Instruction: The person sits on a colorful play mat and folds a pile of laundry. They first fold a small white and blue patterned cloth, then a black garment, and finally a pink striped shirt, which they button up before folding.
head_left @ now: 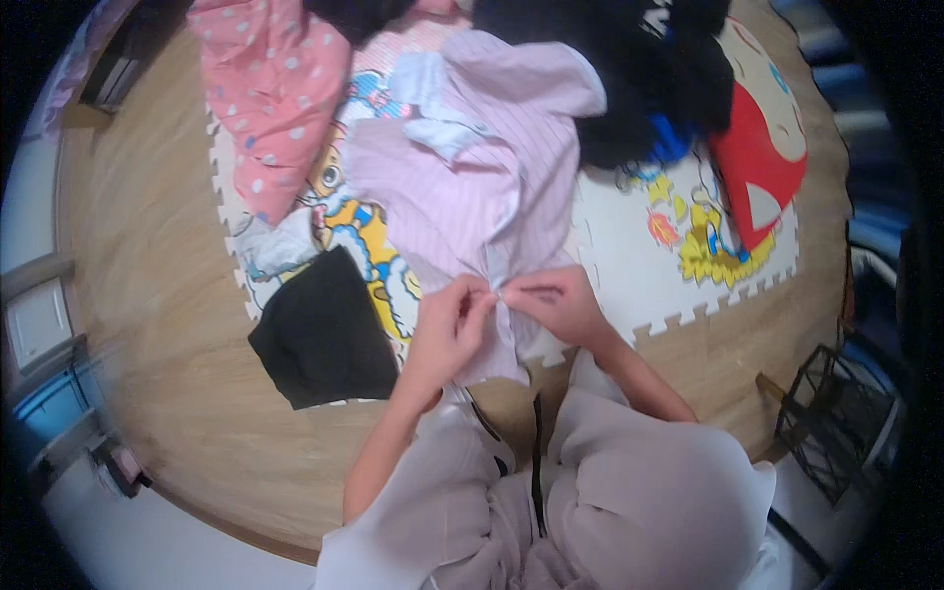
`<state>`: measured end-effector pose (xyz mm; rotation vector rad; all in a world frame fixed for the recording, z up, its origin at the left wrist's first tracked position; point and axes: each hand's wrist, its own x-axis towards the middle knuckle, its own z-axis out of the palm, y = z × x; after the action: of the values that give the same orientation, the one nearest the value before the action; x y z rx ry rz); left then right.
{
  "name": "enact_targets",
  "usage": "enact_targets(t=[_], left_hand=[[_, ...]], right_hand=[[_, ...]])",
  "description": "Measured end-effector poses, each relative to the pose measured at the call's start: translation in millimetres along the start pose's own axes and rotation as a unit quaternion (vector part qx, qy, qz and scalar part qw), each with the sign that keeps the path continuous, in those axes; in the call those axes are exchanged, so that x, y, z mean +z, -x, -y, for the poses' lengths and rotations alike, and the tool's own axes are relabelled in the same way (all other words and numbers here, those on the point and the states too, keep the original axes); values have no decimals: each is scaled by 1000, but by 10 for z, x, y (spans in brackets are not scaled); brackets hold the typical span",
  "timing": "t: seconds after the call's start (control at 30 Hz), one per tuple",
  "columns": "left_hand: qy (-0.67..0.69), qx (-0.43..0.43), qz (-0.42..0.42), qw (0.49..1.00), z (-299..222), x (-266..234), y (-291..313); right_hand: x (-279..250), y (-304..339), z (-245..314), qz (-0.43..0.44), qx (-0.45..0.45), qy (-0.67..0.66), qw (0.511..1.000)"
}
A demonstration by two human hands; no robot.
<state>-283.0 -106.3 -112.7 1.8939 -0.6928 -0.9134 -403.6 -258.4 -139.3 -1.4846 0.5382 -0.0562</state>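
A pink striped shirt (536, 147) with pale collar and cuffs lies spread in front of me, its lower end toward my lap. Both hands meet at its front placket near the hem. My left hand (454, 320) pinches the placket from the left, fingers closed. From the right, my right hand (560, 303) pinches the same strip, its fingertips nearly touching the left ones. Whether a button sits between the fingertips is too small to tell. Left of the shirt lies a folded black garment (324, 334).
Pink polka-dot fabric (270, 93) and a small white cloth (277, 244) lie at the left. A black garment pile (629, 74) and a red cushion-like item (757, 147) are at the far right. Beneath is a cartoon foam mat (629, 265). A black wire rack (836, 418) stands right.
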Motion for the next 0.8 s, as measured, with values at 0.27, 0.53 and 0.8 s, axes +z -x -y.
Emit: enact_targets(t=[0.27,0.53,0.8], left_hand=[[-16,-11,-11,1000,55,16,74],[11,8,76,997,-2,-34,11],[69,-32,25,997,85,7,-75]], right_hand=[[18,-64,69,54,3,11,998],[-164,-102,93,112,57,11,992],[-29,-87,-58,72,176,-237,953]])
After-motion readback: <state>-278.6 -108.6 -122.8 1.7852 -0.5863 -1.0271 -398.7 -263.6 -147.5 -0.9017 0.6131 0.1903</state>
